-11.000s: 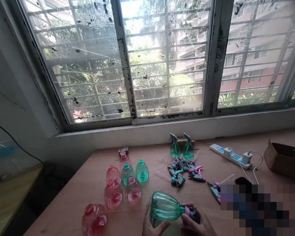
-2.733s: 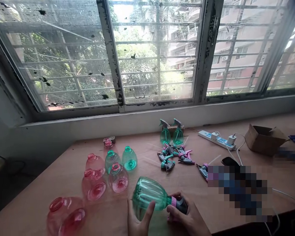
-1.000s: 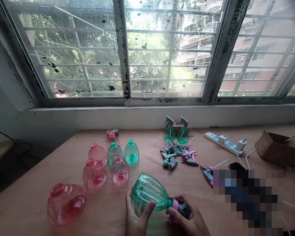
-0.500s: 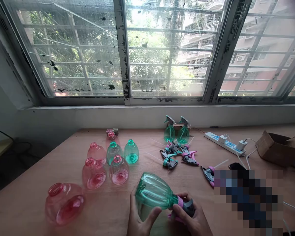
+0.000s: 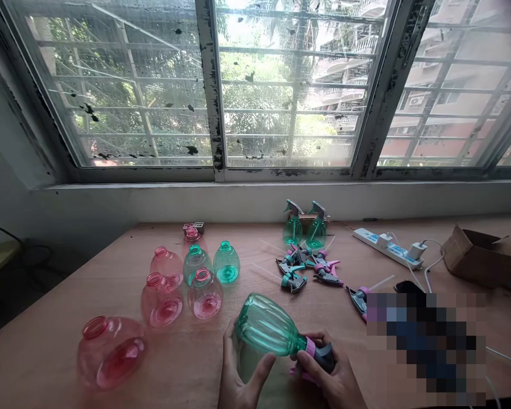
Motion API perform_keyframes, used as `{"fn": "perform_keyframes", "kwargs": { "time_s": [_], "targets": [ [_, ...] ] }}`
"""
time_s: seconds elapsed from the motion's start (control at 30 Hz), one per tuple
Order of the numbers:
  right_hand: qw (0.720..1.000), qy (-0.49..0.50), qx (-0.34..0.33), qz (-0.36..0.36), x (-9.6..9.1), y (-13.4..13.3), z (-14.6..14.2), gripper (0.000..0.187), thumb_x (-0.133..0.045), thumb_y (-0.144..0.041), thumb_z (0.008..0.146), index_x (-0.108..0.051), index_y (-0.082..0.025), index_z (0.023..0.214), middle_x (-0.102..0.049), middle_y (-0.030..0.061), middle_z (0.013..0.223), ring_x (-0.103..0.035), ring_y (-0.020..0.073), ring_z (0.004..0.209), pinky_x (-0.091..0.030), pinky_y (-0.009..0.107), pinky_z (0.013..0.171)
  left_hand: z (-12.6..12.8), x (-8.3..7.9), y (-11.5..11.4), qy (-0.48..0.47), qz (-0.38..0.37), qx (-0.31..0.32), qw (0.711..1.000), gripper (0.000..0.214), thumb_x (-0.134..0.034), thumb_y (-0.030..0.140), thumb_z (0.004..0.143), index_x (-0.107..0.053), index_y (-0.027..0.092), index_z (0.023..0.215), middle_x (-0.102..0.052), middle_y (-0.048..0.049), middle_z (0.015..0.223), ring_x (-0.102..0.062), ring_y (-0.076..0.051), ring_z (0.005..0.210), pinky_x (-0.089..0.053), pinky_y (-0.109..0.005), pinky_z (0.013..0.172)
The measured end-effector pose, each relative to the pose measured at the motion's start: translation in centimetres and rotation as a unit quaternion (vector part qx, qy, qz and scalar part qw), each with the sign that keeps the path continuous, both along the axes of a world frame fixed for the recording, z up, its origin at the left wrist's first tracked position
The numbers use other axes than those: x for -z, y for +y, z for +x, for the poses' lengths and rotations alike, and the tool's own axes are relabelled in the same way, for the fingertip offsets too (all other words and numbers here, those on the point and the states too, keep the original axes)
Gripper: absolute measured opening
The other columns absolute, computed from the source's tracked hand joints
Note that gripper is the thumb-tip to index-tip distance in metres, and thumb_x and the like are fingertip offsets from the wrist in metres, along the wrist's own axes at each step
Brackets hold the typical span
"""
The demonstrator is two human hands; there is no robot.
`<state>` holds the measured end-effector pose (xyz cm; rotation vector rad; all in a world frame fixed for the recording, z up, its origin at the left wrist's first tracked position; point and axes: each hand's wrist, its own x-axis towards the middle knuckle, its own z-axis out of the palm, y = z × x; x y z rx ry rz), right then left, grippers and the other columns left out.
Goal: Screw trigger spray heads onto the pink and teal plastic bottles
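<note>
A clear green spray bottle [image 5: 270,326] lies tilted in the air, its base up to the left and its neck down to the right. Round the base curves my left hand [image 5: 242,372], fingers behind it and the thumb a little below the plastic. My right hand [image 5: 334,369] pinches the purple collar [image 5: 310,346] at the neck, where a dark grey trigger head [image 5: 324,358] is fitted. Part of the purple trigger shows under the fingers. Left of my hands stand open-necked bottles, among them a pink bottle [image 5: 111,352] and a green bottle [image 5: 227,262].
Several loose trigger heads [image 5: 296,281] lie beyond my hands, another [image 5: 358,301] to the right. Two assembled green sprayers [image 5: 316,230] stand near the wall. A power strip [image 5: 387,249] with cables and a cardboard box [image 5: 483,258] sit at right. A blurred patch hides the table's right front.
The green bottle's base has risen slightly and it has turned a little in my hands. The left thumb has shifted slightly away from the bottle.
</note>
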<state>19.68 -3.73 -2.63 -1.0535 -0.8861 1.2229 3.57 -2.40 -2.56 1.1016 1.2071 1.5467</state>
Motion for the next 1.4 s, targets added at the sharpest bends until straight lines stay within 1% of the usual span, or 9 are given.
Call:
{"fn": "perform_keyframes", "kwargs": {
  "time_s": [0.17, 0.33, 0.5, 0.6, 0.7, 0.93, 1.07, 1.23, 1.4],
  "targets": [
    [1.000, -0.002, 0.000, 0.000, 0.2, 0.0, 0.0, 0.042, -0.083, -0.051, 0.070, -0.068, -0.018, 0.091, -0.073, 0.0023, 0.067, -0.069, 0.0204, 0.058, -0.058, 0.031, 0.061, 0.0, 0.2, 0.2, 0.013, -0.020, -0.032, 0.999, 0.075, -0.075, 0.052, 0.074, -0.045, 0.024, 0.136, -0.057, -0.0128, 0.138, -0.053, -0.034, 0.130, -0.033, -0.049, 0.115],
    [1.000, 0.000, 0.029, 0.000, 0.6, 0.3, 0.2, 0.045, -0.082, -0.053, 0.070, -0.068, -0.016, 0.092, -0.074, 0.0050, 0.073, -0.070, 0.0214, 0.060, -0.061, 0.035, 0.064, 0.1, 0.7, 0.7, -0.010, -0.014, -0.005, 1.000, 0.066, -0.076, 0.047, 0.074, -0.051, 0.024, 0.130, -0.060, -0.0116, 0.135, -0.054, -0.033, 0.128, -0.037, -0.046, 0.112],
    [1.000, -0.003, 0.029, 0.003, 0.4, 0.1, 0.1, 0.044, -0.084, -0.051, 0.068, -0.069, -0.018, 0.093, -0.073, 0.0026, 0.072, -0.070, 0.0210, 0.061, -0.059, 0.031, 0.062, 0.2, 0.1, 0.4, -0.039, -0.013, -0.004, 0.999, 0.072, -0.082, 0.047, 0.067, -0.049, 0.023, 0.127, -0.065, -0.0102, 0.126, -0.058, -0.032, 0.124, -0.042, -0.042, 0.108],
    [1.000, -0.016, 0.018, -0.003, 0.0, -0.2, -0.2, 0.044, -0.087, -0.049, 0.064, -0.071, -0.019, 0.092, -0.073, 0.0026, 0.076, -0.070, 0.0195, 0.059, -0.057, 0.028, 0.058, 0.1, -0.4, 0.3, -0.062, -0.040, -0.030, 0.997, 0.077, -0.085, 0.049, 0.061, -0.046, 0.023, 0.122, -0.067, -0.0101, 0.118, -0.062, -0.033, 0.118, -0.046, -0.042, 0.102],
    [1.000, -0.025, 0.015, -0.007, -0.1, -0.2, -0.3, 0.044, -0.085, -0.051, 0.066, -0.071, -0.018, 0.092, -0.072, 0.0027, 0.069, -0.070, 0.0205, 0.058, -0.056, 0.028, 0.059, 0.0, -0.5, 0.4, -0.061, -0.049, -0.032, 0.996, 0.073, -0.085, 0.049, 0.061, -0.048, 0.023, 0.118, -0.067, -0.0096, 0.114, -0.063, -0.033, 0.115, -0.047, -0.045, 0.101],
    [0.999, 0.021, 0.039, -0.003, 0.8, 0.5, 0.2, 0.047, -0.085, -0.052, 0.067, -0.068, -0.017, 0.094, -0.068, 0.0001, 0.063, -0.067, 0.0196, 0.057, -0.061, 0.033, 0.063, 0.1, 0.6, 0.8, -0.045, -0.011, -0.010, 0.999, 0.069, -0.087, 0.037, 0.060, -0.053, 0.024, 0.118, -0.069, -0.0075, 0.116, -0.060, -0.032, 0.120, -0.044, -0.042, 0.107],
    [0.998, 0.021, 0.050, 0.007, 0.4, 0.3, -0.1, 0.047, -0.085, -0.051, 0.067, -0.069, -0.017, 0.095, -0.068, -0.0001, 0.064, -0.067, 0.0192, 0.057, -0.061, 0.033, 0.063, 0.1, 1.0, 0.9, -0.051, -0.008, -0.005, 0.999, 0.070, -0.086, 0.038, 0.062, -0.051, 0.024, 0.122, -0.068, -0.0077, 0.120, -0.060, -0.031, 0.121, -0.045, -0.041, 0.106],
    [0.999, 0.013, 0.050, -0.004, -0.1, 0.0, -0.1, 0.047, -0.086, -0.051, 0.065, -0.069, -0.017, 0.092, -0.069, 0.0007, 0.065, -0.068, 0.0202, 0.058, -0.060, 0.033, 0.063, 0.0, 0.4, 0.4, -0.031, -0.008, 0.010, 0.999, 0.075, -0.082, 0.042, 0.066, -0.046, 0.023, 0.130, -0.063, -0.0106, 0.129, -0.056, -0.032, 0.127, -0.037, -0.043, 0.113],
    [1.000, 0.002, 0.024, -0.001, 0.2, 0.0, -0.1, 0.046, -0.086, -0.051, 0.064, -0.070, -0.017, 0.090, -0.069, 0.0015, 0.062, -0.067, 0.0200, 0.055, -0.058, 0.032, 0.060, -0.2, -0.5, 0.1, -0.025, -0.036, 0.008, 0.999, 0.083, -0.083, 0.048, 0.065, -0.043, 0.021, 0.132, -0.065, -0.0130, 0.124, -0.058, -0.036, 0.123, -0.038, -0.049, 0.111]
  ]
}}
